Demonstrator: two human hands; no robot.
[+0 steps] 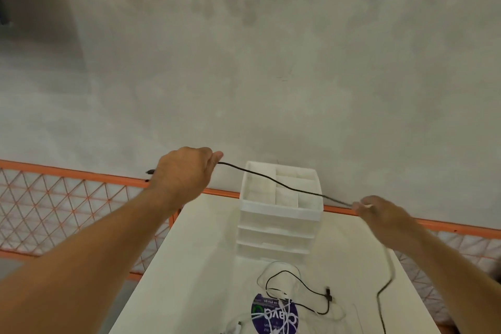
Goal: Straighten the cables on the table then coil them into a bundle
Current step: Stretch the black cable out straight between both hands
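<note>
Orange mesh fence [67, 198], seen to the left of and beyond the left hand [184, 173]. The left hand is raised, its fingers closed round one end of a black cable [271, 179]; the plug [150, 171] is seen protruding at the hand's outer side. The cable is held in the air between the two hands, sagging slightly above a white drawer organiser [279, 211] that stands on the counter [203, 266]. The right hand [379, 214], held lower, is pinched on the same cable; its fingers are blurred. Below this hand the cable is seen dropping to the counter. Loose cables [328, 294], black and white, lie tangled below and between the hands, over a purple label [271, 314].
</note>
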